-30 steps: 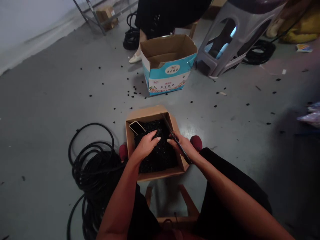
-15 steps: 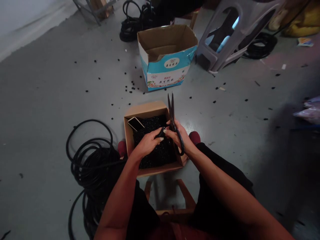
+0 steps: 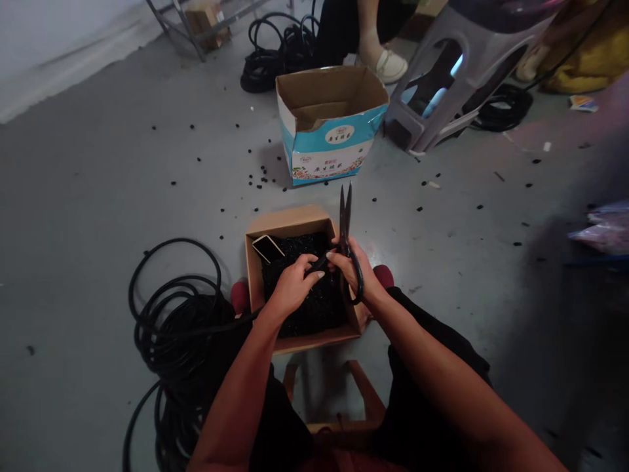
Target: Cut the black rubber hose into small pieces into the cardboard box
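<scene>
Over an open cardboard box (image 3: 292, 215), my left hand (image 3: 291, 286) is closed around the end stretch of a black rubber hose or cable (image 3: 319, 263). My right hand (image 3: 361, 261) grips black-handled scissors (image 3: 345, 216), blades pointing away from me and slightly apart. Its thumb and fingertips are at the free end of the black length; whether they touch it is hard to tell. Small black pieces (image 3: 304, 314) fill the box. A dark rectangle with a pale rim (image 3: 268, 249), like a phone, lies on them in the far left corner.
Loops of the black length (image 3: 179, 321) lie coiled at my left. Ahead stand a blue-and-white carton (image 3: 339, 137) and a grey plastic stool (image 3: 427, 85). Another person's pale shoe (image 3: 392, 66) shows behind the carton. Black bits are scattered over the floor.
My hands have drawn slightly apart, and more of the black length shows between them. The scissors have shifted a little right. The view has tilted up, bringing another person's shoe into sight.
</scene>
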Action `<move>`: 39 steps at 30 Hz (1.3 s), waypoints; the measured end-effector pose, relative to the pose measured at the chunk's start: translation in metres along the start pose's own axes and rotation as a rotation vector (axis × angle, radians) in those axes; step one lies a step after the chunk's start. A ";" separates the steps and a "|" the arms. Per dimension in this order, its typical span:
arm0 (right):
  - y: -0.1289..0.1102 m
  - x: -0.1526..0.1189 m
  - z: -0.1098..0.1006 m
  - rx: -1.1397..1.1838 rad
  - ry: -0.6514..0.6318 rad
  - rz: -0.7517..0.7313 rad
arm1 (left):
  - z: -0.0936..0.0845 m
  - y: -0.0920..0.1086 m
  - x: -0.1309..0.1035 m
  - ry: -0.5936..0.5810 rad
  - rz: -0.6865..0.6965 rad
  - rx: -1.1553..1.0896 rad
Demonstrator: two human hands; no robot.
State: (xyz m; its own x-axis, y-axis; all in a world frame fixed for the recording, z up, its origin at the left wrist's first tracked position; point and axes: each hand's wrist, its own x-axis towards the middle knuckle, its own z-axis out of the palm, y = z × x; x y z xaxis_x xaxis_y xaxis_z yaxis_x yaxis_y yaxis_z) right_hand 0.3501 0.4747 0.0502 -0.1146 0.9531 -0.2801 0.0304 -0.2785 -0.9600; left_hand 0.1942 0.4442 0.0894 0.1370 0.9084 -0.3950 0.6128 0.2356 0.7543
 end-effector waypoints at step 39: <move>-0.017 -0.028 0.002 -0.636 -0.411 -0.098 | -0.036 -0.018 0.003 0.243 0.022 -0.301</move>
State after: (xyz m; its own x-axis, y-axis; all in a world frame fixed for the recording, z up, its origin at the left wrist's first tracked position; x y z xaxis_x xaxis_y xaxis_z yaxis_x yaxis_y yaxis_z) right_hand 0.3511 0.4528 0.0740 -0.5028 0.8146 -0.2893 0.5527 0.0456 -0.8322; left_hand 0.1558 0.4550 0.0935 -0.0631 0.9613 -0.2680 0.3510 0.2728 0.8958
